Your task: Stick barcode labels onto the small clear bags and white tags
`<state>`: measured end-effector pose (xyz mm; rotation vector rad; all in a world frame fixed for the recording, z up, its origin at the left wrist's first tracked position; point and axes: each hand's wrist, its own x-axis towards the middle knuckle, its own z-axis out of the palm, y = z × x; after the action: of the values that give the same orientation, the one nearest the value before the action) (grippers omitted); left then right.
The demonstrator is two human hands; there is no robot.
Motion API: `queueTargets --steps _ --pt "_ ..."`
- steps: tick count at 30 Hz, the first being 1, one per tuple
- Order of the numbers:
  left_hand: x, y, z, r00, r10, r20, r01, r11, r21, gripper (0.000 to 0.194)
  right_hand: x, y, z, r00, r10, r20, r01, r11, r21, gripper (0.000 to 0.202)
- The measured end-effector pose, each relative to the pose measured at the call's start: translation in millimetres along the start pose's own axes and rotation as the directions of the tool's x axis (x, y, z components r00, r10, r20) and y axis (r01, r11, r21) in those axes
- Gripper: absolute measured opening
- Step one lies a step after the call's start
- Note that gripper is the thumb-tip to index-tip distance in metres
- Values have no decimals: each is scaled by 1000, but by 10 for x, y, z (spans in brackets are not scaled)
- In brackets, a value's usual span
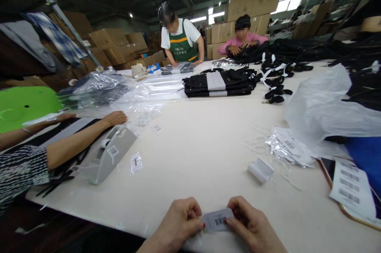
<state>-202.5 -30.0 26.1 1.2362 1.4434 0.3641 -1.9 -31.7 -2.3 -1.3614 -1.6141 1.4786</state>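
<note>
Tag (pixel 217 220) is getting pinched between left hand (pixel 178 225) and right hand (pixel 253 227), both gripping it, just near the tape dispenser (pixel 110 157).

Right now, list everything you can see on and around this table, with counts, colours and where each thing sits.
barcode tag: one, grey-white, pinched between both hands at the near edge
tape dispenser: one, grey, left, beside a co-worker's forearm
small bagged tag: one, clear, right of the dispenser
folded black goods: one stack, black with white bands, far centre
black straps: several, right of the stack
plastic bags: a heap, clear-white, right
barcode label sheet: one, white, near right
cardboard boxes: many, brown, behind
co-workers: three, one at left, two at the far side
table: one, white
left hand: grip on the tag's left end
right hand: grip on its right end
</note>
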Motion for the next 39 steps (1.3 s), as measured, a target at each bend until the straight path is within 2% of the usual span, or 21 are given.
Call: queueTargets --steps 2,4,8,11,16,21,25,31,33,36,39 --pt "9 -2 32 996 -40 78 54 983 -177 14 -9 16 -18 999 37 14 -39 963 267 18" --pt "21 12 72 991 -58 124 90 959 -270 18 -17 26 -25 996 89 18 -87 884 458 25" --pt "61 83 138 984 -75 162 119 953 -278 21 -34 36 -30 989 149 14 -129 802 583 31" --pt "68 144 153 972 -84 218 146 946 -289 22 -52 18 -87 987 161 20 -141 796 589 30" --pt "17 231 134 947 -86 311 194 921 -337 25 -82 -44 -225 987 156 42 -155 842 516 28" --pt "22 259 157 943 -37 330 185 884 -430 22 -127 -51 -121 996 87 -17 -72 909 411 28" --pt "41 224 173 919 -29 394 221 866 -449 17 -170 -41 -29 993 114 -22 -102 947 305 35" --pt "60 178 186 903 -73 424 283 843 -457 17 -191 -102 -48 989 145 -42 -136 977 166 45" --pt "62 190 194 908 -78 412 275 853 -444 18 -190 -86 -67 987 153 -44 -141 966 215 45" --pt "66 217 211 935 -65 348 218 881 -420 21 -191 -7 -96 988 154 -26 -130 904 407 32" --pt "85 219 244 956 -62 285 177 900 -398 26 -205 89 -103 977 200 -78 -142 873 467 32"
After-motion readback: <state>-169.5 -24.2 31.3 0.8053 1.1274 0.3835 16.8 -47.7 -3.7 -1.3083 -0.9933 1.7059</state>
